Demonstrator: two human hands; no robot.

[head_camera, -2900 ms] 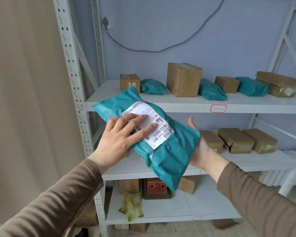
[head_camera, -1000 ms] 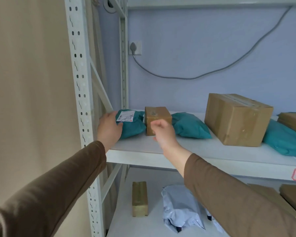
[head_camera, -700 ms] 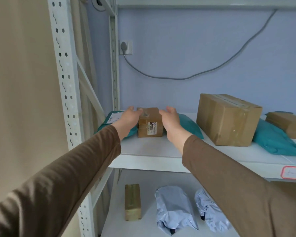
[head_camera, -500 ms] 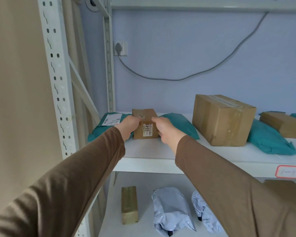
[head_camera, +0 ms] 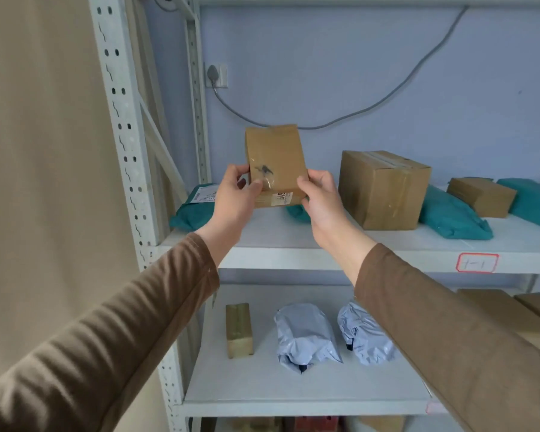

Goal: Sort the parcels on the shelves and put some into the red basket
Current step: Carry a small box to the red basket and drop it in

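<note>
Both hands held one small brown box (head_camera: 274,157) up in the air, above the upper shelf (head_camera: 340,254). The left hand (head_camera: 235,201) pinched the box's left side, with the thumb on the front and the fingers curled behind. The right hand (head_camera: 320,199) gripped its right side the same way. The box was tipped up so its wide taped face showed, with a dark smudge on it and a small white sticker on the bottom edge.

Left of the small brown box, a teal bag (head_camera: 194,210) with a white label lay on the upper shelf. Right of the box stood a big brown box (head_camera: 384,188). Past that lay another teal bag (head_camera: 452,218), then a flat brown box (head_camera: 480,196).

Below the small brown box, on the lower shelf (head_camera: 293,403), sat a narrow brown box (head_camera: 238,330) and two grey bags (head_camera: 304,336) side by side. Something red (head_camera: 315,424) showed under that shelf, too hidden to tell what it was.
</note>
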